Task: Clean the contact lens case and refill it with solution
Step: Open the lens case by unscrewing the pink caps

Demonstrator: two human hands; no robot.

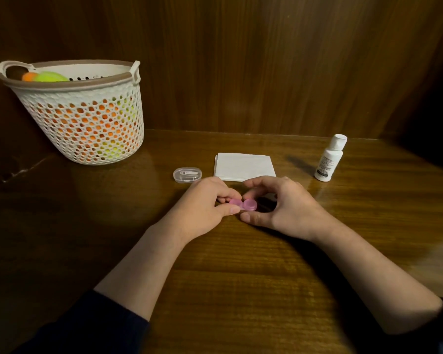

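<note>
Wood: brown table [241,290] with wood-panelled walls [241,60] behind and on both sides, meeting the table's far edge just past the basket and bottle.
Open room: broad bare tabletop between the forearms and toward the near edge; more bare wood left of the hands, below the basket.
Basket [82,111]: white lattice, far left against the wall, orange and yellow-green things inside, well apart from the hands.
Left hand [202,208]: forearm comes in from lower left, palm down, thumb and fingers curled and pinching the left end of the case.
Right hand [279,205]: forearm comes in from lower right, thumb and fingers arched round the right end of the case, fingertips touching it.
Tissue [244,166]: white, folded, flat, just beyond the hands.
Bottle [329,159]: white, upright, capped, right of the tissue.
Clear box [187,175]: small, closed, just left of the tissue, near the left hand.
Case [243,205]: pink, two round lids on, between both hands at table level; long axis runs left to right.
</note>
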